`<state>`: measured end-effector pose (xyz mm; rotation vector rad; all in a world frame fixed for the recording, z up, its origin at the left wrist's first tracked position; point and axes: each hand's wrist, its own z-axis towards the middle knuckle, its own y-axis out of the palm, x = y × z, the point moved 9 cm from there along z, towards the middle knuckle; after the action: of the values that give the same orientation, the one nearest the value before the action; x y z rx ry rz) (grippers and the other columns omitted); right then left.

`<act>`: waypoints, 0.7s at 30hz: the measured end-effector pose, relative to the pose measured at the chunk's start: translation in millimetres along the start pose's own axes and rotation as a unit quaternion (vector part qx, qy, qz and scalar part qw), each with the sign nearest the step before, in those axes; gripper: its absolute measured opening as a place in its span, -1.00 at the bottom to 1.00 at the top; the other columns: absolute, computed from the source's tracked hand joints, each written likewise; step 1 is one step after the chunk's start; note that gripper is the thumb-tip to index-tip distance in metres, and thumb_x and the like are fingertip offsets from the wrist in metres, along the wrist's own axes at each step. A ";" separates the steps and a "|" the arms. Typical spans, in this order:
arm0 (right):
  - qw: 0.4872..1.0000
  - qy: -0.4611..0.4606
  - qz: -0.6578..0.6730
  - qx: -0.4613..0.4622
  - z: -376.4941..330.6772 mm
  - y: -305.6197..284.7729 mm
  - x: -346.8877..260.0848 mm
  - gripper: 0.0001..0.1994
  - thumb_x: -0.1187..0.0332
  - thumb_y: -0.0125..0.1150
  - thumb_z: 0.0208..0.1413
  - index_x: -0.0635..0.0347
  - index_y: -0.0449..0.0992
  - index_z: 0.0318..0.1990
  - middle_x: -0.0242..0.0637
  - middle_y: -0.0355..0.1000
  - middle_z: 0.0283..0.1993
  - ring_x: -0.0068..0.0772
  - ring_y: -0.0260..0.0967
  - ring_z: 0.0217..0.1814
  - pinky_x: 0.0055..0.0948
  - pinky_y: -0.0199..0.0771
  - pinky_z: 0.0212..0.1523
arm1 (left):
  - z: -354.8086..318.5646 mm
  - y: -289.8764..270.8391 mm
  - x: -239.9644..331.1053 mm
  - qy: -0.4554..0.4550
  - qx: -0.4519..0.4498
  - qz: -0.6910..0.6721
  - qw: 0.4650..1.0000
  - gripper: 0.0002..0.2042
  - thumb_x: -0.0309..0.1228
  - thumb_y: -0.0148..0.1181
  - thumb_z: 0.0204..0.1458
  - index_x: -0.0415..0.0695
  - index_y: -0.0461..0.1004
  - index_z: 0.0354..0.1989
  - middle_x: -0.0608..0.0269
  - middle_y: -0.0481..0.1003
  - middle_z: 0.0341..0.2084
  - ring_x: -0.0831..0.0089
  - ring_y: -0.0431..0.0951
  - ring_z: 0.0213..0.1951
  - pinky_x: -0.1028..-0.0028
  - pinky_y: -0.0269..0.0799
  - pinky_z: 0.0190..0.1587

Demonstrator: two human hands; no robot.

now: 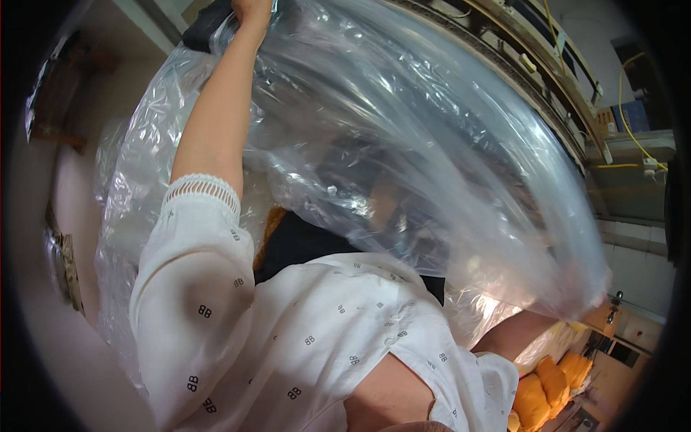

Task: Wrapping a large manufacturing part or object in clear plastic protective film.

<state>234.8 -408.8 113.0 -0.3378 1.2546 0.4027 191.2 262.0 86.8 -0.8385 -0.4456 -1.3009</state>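
A large sheet of clear plastic film [432,137] stretches in long folds across the space before me, from my left arm to the right side. At the top edge, my left hand [250,13] is closed on the film, its fingers partly cut off by the picture's rim. Folds of the film gather at my right hand [586,291], closed on it at the far right and blurred behind the plastic. More crumpled film [137,165] hangs left of my left arm. A black cloth [207,27] lies beside my left hand.
Behind the film runs a long machine frame or rail [568,93] with yellow cords. Orange bundles [543,392] are piled at the lower right. Brown wooden furniture [68,137] stands at the left. A blue box [635,115] sits at the upper right.
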 end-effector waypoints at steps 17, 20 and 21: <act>0.797 -0.271 -0.450 0.299 -50.9 -204.7 -126.1 -0.63 0.31 -0.16 0.14 0.29 0.29 0.06 -0.22 0.28 0.05 -0.34 0.20 0.10 -0.36 0.15 0.12 | 13.4 5.6 -10.1 -0.013 -0.088 -0.013 0.996 -0.72 -0.18 0.20 -0.09 -0.15 0.57 -0.36 0.34 0.53 -0.51 0.58 0.46 -0.42 0.59 0.33 -0.29; 0.761 -0.183 -0.412 0.466 -111.9 -354.2 -225.4 -0.76 0.37 0.10 0.06 0.27 0.39 -0.13 -0.34 0.37 -0.11 -0.53 0.30 -0.11 -0.59 0.30 -0.14 | -7.0 38.0 25.8 0.068 -0.198 -0.037 0.977 -0.70 -0.16 0.20 -0.08 -0.18 0.55 -0.37 0.34 0.50 -0.53 0.58 0.40 -0.45 0.57 0.29 -0.31; 0.753 -0.168 -0.410 0.486 -116.2 -387.5 -253.5 -0.77 0.34 0.13 0.05 0.26 0.42 -0.18 -0.35 0.39 -0.18 -0.53 0.31 -0.19 -0.58 0.30 -0.17 | -8.8 41.0 30.9 0.071 -0.200 -0.042 0.976 -0.70 -0.16 0.20 -0.08 -0.18 0.55 -0.37 0.34 0.50 -0.53 0.58 0.40 -0.45 0.57 0.29 -0.31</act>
<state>253.9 -831.4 334.4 0.1142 0.7054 -0.9197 236.6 236.7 91.4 -1.0600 -0.1046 -1.5452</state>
